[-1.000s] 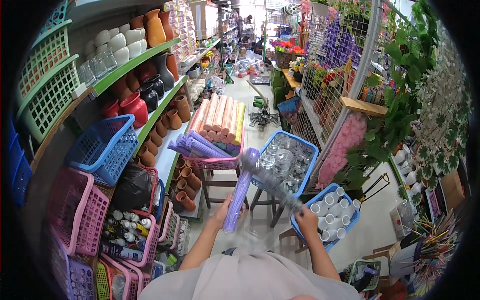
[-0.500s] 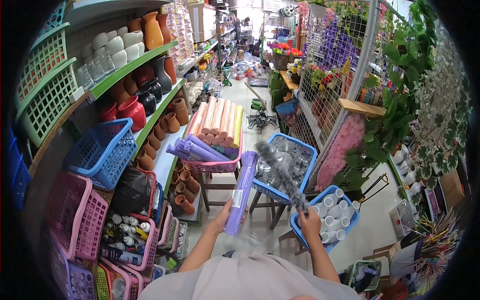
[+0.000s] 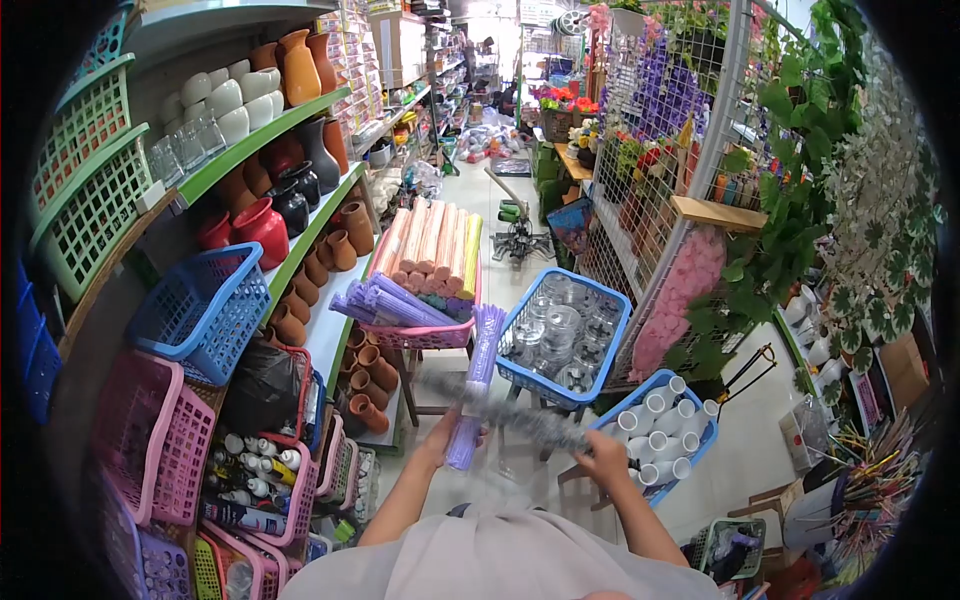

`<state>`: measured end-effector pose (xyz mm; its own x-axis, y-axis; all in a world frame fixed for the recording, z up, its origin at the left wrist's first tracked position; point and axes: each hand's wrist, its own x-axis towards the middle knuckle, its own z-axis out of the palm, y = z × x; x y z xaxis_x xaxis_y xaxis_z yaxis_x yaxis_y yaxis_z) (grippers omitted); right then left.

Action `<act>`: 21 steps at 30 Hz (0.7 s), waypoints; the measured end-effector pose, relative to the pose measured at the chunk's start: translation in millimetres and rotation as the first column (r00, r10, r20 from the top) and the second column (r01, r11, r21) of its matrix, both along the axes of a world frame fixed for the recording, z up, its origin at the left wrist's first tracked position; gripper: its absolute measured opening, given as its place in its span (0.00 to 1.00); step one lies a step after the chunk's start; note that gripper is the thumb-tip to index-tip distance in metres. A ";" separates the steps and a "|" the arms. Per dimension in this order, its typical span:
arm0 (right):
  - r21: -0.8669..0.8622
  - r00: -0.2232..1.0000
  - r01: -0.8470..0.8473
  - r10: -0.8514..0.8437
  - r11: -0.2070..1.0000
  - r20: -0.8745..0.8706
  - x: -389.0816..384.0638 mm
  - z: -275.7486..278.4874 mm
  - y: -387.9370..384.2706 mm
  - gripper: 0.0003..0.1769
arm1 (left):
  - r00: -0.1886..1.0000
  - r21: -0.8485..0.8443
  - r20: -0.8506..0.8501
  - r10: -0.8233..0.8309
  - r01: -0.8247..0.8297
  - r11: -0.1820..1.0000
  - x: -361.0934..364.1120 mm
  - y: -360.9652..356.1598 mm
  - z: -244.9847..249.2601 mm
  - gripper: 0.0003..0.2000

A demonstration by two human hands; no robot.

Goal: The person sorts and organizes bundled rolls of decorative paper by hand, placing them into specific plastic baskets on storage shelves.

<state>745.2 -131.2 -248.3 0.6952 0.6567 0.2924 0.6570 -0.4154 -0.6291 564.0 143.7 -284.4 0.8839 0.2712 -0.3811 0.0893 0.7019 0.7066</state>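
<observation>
My left hand (image 3: 441, 436) is closed around the lower part of an upright pack of purple pipe cleaners (image 3: 486, 345), which has a whitish label. In my right hand (image 3: 607, 458) is the handle of a grey feather duster (image 3: 545, 428). The duster's fluffy length is blurred by motion and reaches left across the middle of the pack; whether it touches cannot be told. Beyond the pack, a pink basket (image 3: 425, 337) holds more purple bundles (image 3: 390, 305) and peach and yellow rolls (image 3: 430, 245).
A blue basket of clear containers (image 3: 508, 372) stands on a stool ahead. Right of it, a second blue basket (image 3: 711, 436) holds white cups. Shelves with clay pots (image 3: 345, 250) line the left, near a pink basket (image 3: 150, 430). A wire rack (image 3: 655, 225) borders the aisle on the right.
The feather duster has swung left and down, from beside the pack to across it. My right hand has shifted slightly left and lower. The purple pack has turned slightly and stays in my left hand.
</observation>
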 end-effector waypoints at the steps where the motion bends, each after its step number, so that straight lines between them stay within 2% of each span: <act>1: -0.070 0.980 -0.167 0.173 0.984 0.094 1.0 -3.4 -2.3 0.19 | 0.995 -0.106 0.098 0.020 -0.009 0.994 5.2 1.1 -5.2 0.26; 2: -0.155 0.922 -0.322 0.346 0.934 0.172 2.4 -8.6 -5.5 0.19 | 0.980 -0.213 0.190 0.051 -0.009 0.977 9.3 1.2 -9.8 0.26; 4: -0.102 0.931 -0.301 0.315 0.948 0.186 9.3 -18.5 -5.3 0.19 | 0.998 0.106 0.011 0.056 -0.056 0.993 4.6 -6.2 -2.3 0.29; 5: -0.088 0.996 -0.070 0.075 0.994 0.055 14.4 -22.2 -3.8 0.19 | 0.979 -0.015 0.186 -0.089 0.093 0.996 7.3 -2.6 4.2 0.28; 6: -0.103 0.982 0.163 -0.172 0.981 -0.075 18.1 -17.6 1.0 0.19 | 0.978 -0.013 0.190 -0.087 0.091 0.996 6.6 -8.6 11.0 0.28; 7: -0.061 0.965 0.263 -0.263 0.963 0.007 14.6 -5.2 4.4 0.17 | 0.987 0.023 0.158 -0.039 0.036 0.999 7.1 -15.2 17.4 0.28; 8: -0.057 0.965 0.262 -0.262 0.963 0.008 13.0 -5.3 5.7 0.17 | 0.992 0.062 0.128 0.010 -0.018 0.998 8.3 -17.5 20.8 0.28; 10: -0.018 0.990 0.143 -0.143 0.990 0.005 6.4 -11.6 2.5 0.18 | 0.988 0.070 0.147 -0.038 0.028 0.997 9.2 -8.2 6.6 0.28; 11: 0.000 0.997 0.001 -0.001 1.000 0.079 0.3 -14.3 -1.9 0.19 | 0.998 0.000 0.062 -0.004 0.004 1.000 10.8 -2.5 -4.3 0.26; 12: 0.002 0.997 0.004 -0.004 1.000 0.080 -0.2 -10.6 -3.5 0.19 | 0.999 -0.068 -0.025 0.026 -0.028 0.997 12.3 0.2 -9.4 0.24; 13: -0.083 0.976 -0.136 0.148 0.987 0.157 0.0 -6.4 -4.5 0.19 | 0.970 0.073 0.238 0.050 -0.069 0.995 18.3 -7.5 5.9 0.23; 14: -0.178 0.928 -0.266 0.302 0.947 0.217 0.5 -4.4 -5.4 0.20 | 0.962 0.029 0.269 0.053 -0.063 0.998 13.5 -12.0 22.1 0.23; 15: -0.084 0.941 -0.264 0.275 0.961 0.195 7.2 -7.9 -5.1 0.19 | 0.994 -0.084 0.093 0.055 -0.047 0.995 11.0 -6.6 17.4 0.23; 16: -0.087 0.942 -0.261 0.274 0.961 0.192 9.4 -12.1 -5.4 0.19 | 0.996 -0.198 -0.086 0.033 -0.049 0.979 8.8 -2.6 12.8 0.24; 17: -0.077 0.993 -0.013 0.022 0.997 0.115 14.7 -14.9 -3.4 0.18 | 0.980 -0.176 0.197 0.038 -0.003 0.984 9.4 -5.0 6.8 0.24; 18: -0.082 0.972 0.233 -0.231 0.969 0.040 18.1 -11.3 0.7 0.18 | 0.978 -0.174 0.204 0.039 -0.003 0.985 10.8 -5.4 6.0 0.24; 19: -0.094 0.943 0.333 -0.334 0.938 0.008 18.7 -9.4 3.1 0.18 | 0.978 -0.043 0.209 0.006 0.003 0.999 10.1 -6.3 4.5 0.24; 20: -0.086 0.944 0.330 -0.330 0.940 0.012 17.0 -10.6 4.0 0.18 | 0.978 0.092 0.208 -0.027 0.008 0.996 9.4 -6.1 3.9 0.24; 21: -0.018 0.973 0.227 -0.226 0.974 0.049 12.3 -15.3 2.0 0.18 | 0.980 0.055 0.196 -0.028 0.017 0.998 9.2 -6.4 5.3 0.24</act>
